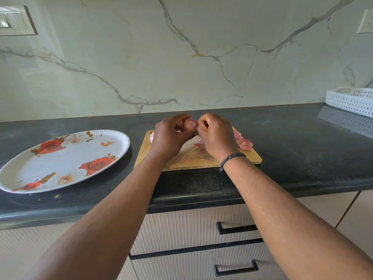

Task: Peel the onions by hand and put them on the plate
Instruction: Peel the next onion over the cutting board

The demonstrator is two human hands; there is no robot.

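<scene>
Reddish skin: the onion (189, 124) is sitting between the two hands, in the middle of the frame, above the far part of the wooden cutting board (201, 158).
Left hand (169, 138): it is curling its fingers around the onion from the left side and holding it.
Right hand (215, 135): its fingers are curled and seem to be pinching the skin at the right end of the onion; the fingertips are hidden, so this is my judgement.
Key relation: the onion is lying with its long axis left to right, one end in each hand. The free end is pointing to the right hand, so the pulling of skin is likely going rightward, away from the left hand.
Step in hand: peeling is in progress; loose peels (243, 143) are lying on the right part of the board.
Other onion: a pale rounded piece (151, 136) is showing at the left edge of the board, mostly hidden behind the left hand.
Plate (24, 174): it is lying at the lower left on the dark counter (302, 142), near the board but not touching it, and no onion is showing on it. The left hand is nearer to it.
Open room: bare counter is lying between plate and board and to the right of the board; the white basket (351, 100) is standing well apart at the right edge.
</scene>
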